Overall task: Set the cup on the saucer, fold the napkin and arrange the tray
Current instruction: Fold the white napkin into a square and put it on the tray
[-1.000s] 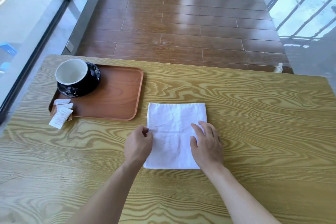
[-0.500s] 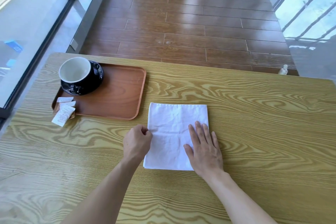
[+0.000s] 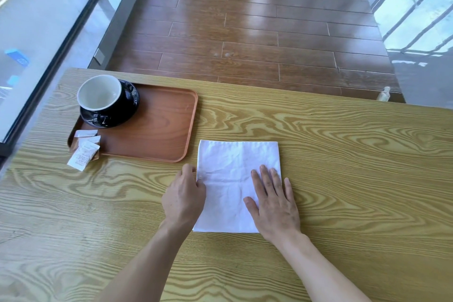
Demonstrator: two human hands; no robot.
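A white napkin lies flat as a square on the wooden table, just right of the tray. My left hand pinches its left edge with curled fingers. My right hand lies flat on its right half, fingers spread and pressing down. On the far left corner of the brown tray a black cup with a white inside stands on a black saucer.
Several small white sachets lie at the tray's near left corner, one hanging over onto the table. A glass wall runs along the left of the table. Beyond the far edge is a wooden floor, with a small bottle at the right.
My right hand has flattened and slid a little forward over the napkin's right half. My left hand stays at the left edge. The view has shifted slightly.
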